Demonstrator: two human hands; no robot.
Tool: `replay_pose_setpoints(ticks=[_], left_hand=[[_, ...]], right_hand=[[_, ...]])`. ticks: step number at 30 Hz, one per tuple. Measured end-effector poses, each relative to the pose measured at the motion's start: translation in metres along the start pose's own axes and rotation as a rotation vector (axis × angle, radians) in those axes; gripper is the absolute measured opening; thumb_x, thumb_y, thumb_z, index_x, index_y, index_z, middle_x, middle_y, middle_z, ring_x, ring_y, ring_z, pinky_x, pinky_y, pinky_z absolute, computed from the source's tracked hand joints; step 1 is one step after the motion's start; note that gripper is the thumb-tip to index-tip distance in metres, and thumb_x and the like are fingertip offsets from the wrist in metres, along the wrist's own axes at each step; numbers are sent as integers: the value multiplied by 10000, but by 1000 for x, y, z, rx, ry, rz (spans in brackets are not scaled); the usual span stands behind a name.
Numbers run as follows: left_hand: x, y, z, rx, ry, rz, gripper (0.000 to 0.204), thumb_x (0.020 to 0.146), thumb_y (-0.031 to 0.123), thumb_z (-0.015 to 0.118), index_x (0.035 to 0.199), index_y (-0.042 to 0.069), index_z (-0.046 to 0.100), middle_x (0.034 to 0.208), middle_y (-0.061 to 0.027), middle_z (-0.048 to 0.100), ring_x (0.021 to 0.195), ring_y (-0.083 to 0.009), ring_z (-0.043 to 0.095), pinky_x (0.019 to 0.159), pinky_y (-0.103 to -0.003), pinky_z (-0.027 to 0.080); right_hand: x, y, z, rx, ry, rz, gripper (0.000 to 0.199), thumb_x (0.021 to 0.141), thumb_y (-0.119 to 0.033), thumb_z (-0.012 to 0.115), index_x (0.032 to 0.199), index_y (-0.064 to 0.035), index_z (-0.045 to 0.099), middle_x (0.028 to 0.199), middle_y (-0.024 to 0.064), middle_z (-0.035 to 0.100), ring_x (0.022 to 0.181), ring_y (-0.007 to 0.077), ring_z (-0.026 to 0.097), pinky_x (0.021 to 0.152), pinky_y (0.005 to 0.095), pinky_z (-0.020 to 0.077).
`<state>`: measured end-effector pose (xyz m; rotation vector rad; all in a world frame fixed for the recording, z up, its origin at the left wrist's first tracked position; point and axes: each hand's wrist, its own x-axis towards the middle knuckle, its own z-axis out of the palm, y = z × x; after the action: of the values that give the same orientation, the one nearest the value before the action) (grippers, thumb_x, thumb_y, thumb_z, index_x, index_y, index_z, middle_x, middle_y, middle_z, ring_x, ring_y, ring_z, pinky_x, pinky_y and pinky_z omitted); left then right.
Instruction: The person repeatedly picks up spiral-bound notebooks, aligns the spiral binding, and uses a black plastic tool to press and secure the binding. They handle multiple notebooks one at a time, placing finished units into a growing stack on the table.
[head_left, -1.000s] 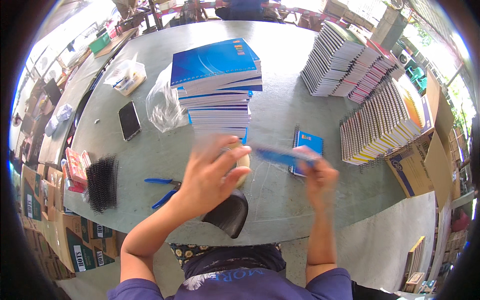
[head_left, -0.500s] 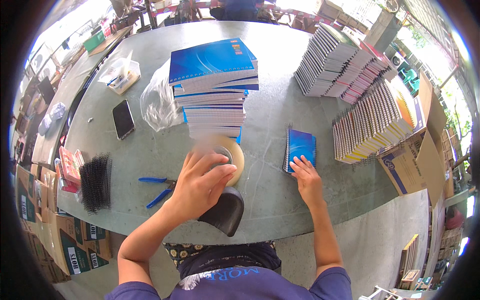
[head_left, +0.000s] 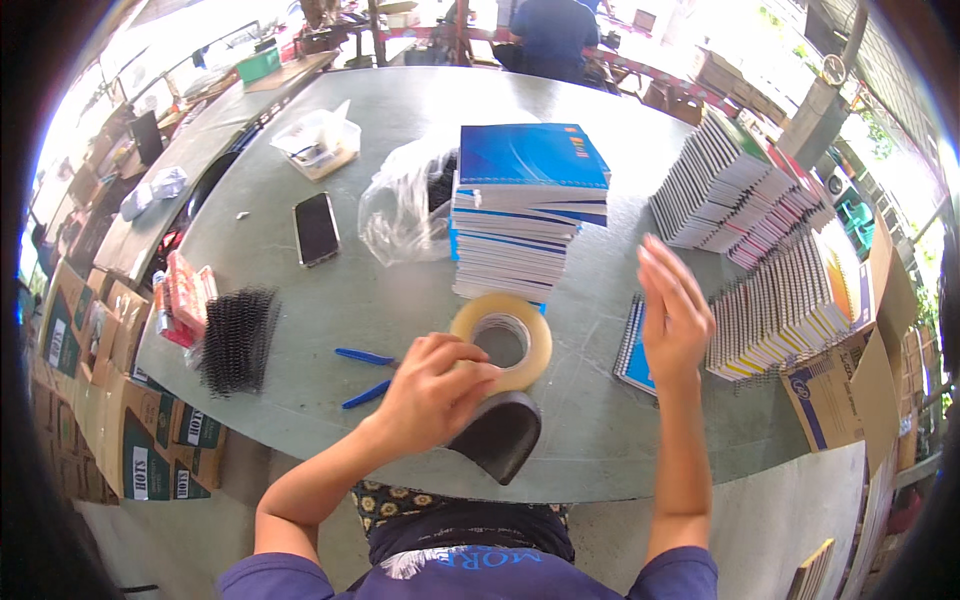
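1. The grey-green table (head_left: 400, 130) fills most of the view, its near edge curving just in front of the person.
2. Rows of spiral-bound notebooks (head_left: 745, 195) lie fanned along the right side of the table, with more overlapping rows nearer the right edge.
3. A tall stack of blue notebooks (head_left: 528, 205) stands at the table's middle, just beyond the tape roll.
4. A crumpled clear plastic bag (head_left: 405, 205) lies touching the stack's left side.
5. A bundle of black spiral bindings (head_left: 238, 338) lies near the left edge, beside red packets (head_left: 183, 295).
6. The left hand (head_left: 432, 385) grasps the near-left rim of the tape roll, fingers curled over its edge.
7. The right hand (head_left: 672, 318) is raised above the table, fingers spread, released and holding nothing.
8. A single blue notebook (head_left: 633, 352) lies flat just left of that hand, its long axis running away from the person.
9. The roll of tan tape (head_left: 503, 340) lies near the front edge, tilted slightly, its open core facing up toward the camera, its near rim against a black curved holder (head_left: 497, 435).
10. A black phone (head_left: 317, 228) lies flat, its long axis pointing away.
11. A blue pen-like tool (head_left: 366, 357) lies left of the tape.
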<state>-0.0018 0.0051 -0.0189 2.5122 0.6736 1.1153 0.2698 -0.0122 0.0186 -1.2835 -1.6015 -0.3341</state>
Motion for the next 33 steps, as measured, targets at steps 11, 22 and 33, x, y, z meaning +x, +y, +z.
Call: replay_pose_setpoints(ticks=[11, 22, 33], left_hand=[[-83, -108, -85, 484, 62, -623, 169, 778, 114, 663, 933, 48, 651, 955, -163, 619, 878, -353, 590, 755, -399, 496], [-99, -171, -93, 550, 179, -852, 254, 870, 153, 505, 1093, 32, 488, 934, -204, 619, 869, -384, 613, 741, -464, 493], [-22, -43, -18, -158, 74, -447, 155, 874, 82, 603, 1014, 17, 603, 827, -139, 636, 676, -216, 627, 617, -303, 496]], right_hand=[[76, -47, 52, -243, -168, -328, 271, 797, 9, 557, 1035, -54, 669, 1044, 97, 676, 1019, 248, 625, 913, 358, 460], [-29, -52, 87, 1, -630, 104, 197, 803, -127, 627, 994, -99, 666, 918, 132, 670, 787, 314, 640, 713, 370, 494], [-23, -58, 88, 173, -643, 191, 188, 840, -169, 602, 1003, -137, 688, 849, 78, 690, 767, 269, 648, 678, 352, 497]])
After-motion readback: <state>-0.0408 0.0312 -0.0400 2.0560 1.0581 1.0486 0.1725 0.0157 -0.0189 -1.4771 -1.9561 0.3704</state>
